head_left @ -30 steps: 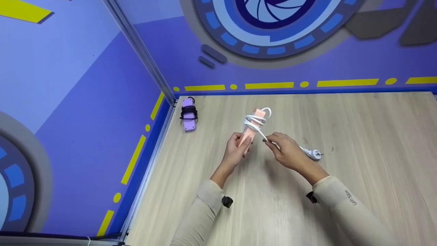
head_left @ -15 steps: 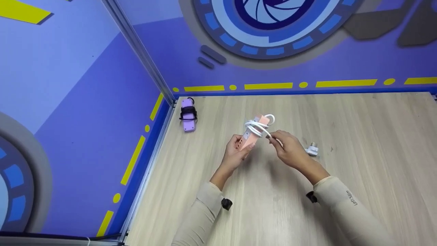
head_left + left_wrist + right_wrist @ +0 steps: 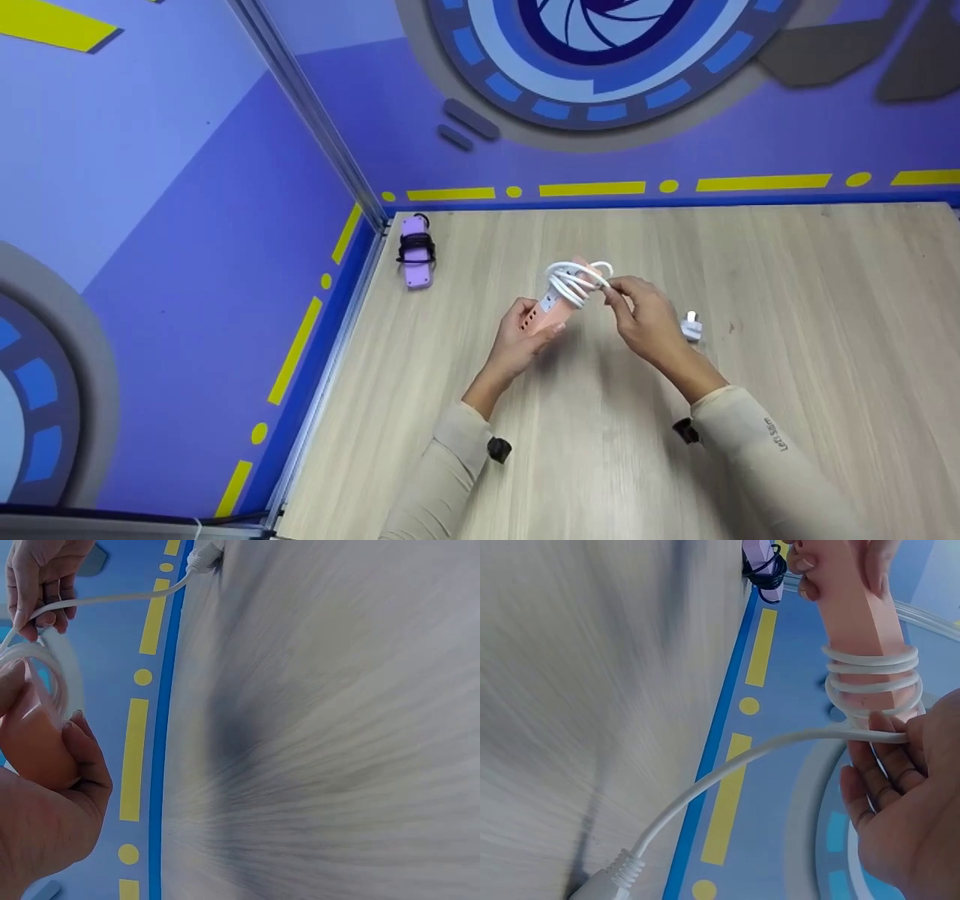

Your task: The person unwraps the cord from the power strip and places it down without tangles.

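Note:
My left hand (image 3: 517, 339) grips the lower end of a salmon-pink power strip (image 3: 551, 313), holding it tilted above the table. Several loops of white cord (image 3: 568, 285) wrap around its upper half. With thumb and fingers, my right hand (image 3: 643, 315) pinches that cord close beside the strip's far end. From the right hand the cord (image 3: 757, 751) runs down to a white plug (image 3: 604, 886) in the right wrist view. The plug (image 3: 691, 327) rests on the table, partly behind the right hand in the head view. Dark socket holes show along the strip near the left thumb.
A purple power strip (image 3: 417, 274) wound with black cord (image 3: 416, 246) lies at the table's back left corner. Blue-purple printed panels (image 3: 465, 169) stand along the back and left edges of the wooden table (image 3: 810, 315).
The right hand has carried the cord up and toward the strip's far end. The left hand has turned the strip, showing its socket face. The plug has swung round on the table.

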### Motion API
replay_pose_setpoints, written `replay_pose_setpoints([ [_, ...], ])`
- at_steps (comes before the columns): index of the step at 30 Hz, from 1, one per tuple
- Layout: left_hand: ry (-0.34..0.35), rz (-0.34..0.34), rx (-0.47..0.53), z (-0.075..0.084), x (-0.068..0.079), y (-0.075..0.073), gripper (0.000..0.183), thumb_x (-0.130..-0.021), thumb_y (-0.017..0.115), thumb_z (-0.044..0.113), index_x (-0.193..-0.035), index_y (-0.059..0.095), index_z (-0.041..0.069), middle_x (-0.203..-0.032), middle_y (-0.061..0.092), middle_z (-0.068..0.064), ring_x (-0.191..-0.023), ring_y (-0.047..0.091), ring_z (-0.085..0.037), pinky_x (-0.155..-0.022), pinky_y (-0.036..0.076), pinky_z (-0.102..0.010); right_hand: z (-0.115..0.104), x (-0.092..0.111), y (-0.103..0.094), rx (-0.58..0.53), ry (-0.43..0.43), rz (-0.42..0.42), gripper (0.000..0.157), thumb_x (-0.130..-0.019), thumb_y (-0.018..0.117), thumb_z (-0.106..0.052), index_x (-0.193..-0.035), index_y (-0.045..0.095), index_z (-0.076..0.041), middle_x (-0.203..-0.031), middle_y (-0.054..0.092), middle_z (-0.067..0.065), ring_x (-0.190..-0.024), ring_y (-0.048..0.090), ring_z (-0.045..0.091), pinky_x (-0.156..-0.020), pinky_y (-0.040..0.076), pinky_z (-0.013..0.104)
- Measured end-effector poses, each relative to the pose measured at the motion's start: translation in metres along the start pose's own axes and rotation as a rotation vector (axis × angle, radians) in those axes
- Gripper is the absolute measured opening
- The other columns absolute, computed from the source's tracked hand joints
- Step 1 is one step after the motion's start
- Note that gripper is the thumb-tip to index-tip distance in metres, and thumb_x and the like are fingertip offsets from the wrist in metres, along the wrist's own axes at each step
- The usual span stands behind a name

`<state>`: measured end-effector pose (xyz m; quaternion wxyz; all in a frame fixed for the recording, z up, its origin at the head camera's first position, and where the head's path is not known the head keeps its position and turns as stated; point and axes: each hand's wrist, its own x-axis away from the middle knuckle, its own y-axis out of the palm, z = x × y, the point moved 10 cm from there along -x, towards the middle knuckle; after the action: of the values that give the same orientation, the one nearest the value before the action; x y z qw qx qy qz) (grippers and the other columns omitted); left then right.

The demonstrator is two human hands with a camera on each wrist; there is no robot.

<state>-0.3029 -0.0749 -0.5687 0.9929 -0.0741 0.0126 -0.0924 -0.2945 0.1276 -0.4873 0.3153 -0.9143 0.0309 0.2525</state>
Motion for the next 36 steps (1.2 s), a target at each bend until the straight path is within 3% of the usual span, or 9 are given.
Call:
replay_pose_setpoints([
  [6,-0.006,-0.013,-0.021,0.001,0.0,0.0,0.045,-0.082,0.082,0.026,-0.116,0.055,0.011,-0.102,0.057,0.002,-0.09,0.053,-0.013,-0.07,0.047,-0.027,0.005,-0.003,-0.004,0.009,0.042,0.02,0.017,-0.101,0.057,-0.02,-0.101,0.068,-0.007,-0.087,0.069,0.008,-0.081,0.063,0.022,-0.075,0.048,0.042],
  [14,-0.008,-0.019,-0.027,0.0,0.0,0.0,0.045,-0.081,0.082,0.026,-0.115,0.055,0.012,-0.103,0.056,0.001,-0.091,0.052,-0.013,-0.07,0.047,-0.026,0.005,-0.002,-0.007,0.066,0.029,0.028,0.017,-0.1,0.058,-0.021,-0.1,0.067,-0.007,-0.079,0.067,0.004,-0.075,0.059,0.018,-0.071,0.046,0.04],
  [22,-0.015,-0.041,-0.014,-0.001,-0.001,0.006,0.046,-0.082,0.082,0.02,-0.118,0.055,0.011,-0.108,0.057,-0.001,-0.094,0.052,-0.013,-0.074,0.047,-0.026,0.013,0.002,-0.013,0.069,0.038,0.045,0.016,-0.1,0.058,-0.02,-0.097,0.067,-0.008,-0.077,0.067,0.002,-0.077,0.065,0.019,-0.072,0.052,0.042],
  [30,0.011,-0.027,-0.095,0.0,-0.001,0.001,0.047,-0.079,0.084,0.025,-0.115,0.056,0.014,-0.108,0.058,-0.001,-0.095,0.053,-0.014,-0.077,0.044,-0.028,0.023,0.008,-0.008,0.073,0.065,-0.01,0.014,-0.101,0.056,-0.019,-0.097,0.066,-0.009,-0.073,0.062,-0.002,-0.066,0.053,0.012,-0.057,0.041,0.027],
  [36,-0.018,-0.043,-0.1,-0.005,-0.002,0.001,0.045,-0.078,0.084,0.028,-0.112,0.057,0.016,-0.107,0.058,0.001,-0.097,0.053,-0.014,-0.079,0.044,-0.029,0.034,0.012,-0.005,0.082,0.104,-0.045,0.017,-0.102,0.054,-0.021,-0.098,0.065,-0.009,-0.075,0.061,0.0,-0.065,0.05,0.014,-0.058,0.04,0.028],
])
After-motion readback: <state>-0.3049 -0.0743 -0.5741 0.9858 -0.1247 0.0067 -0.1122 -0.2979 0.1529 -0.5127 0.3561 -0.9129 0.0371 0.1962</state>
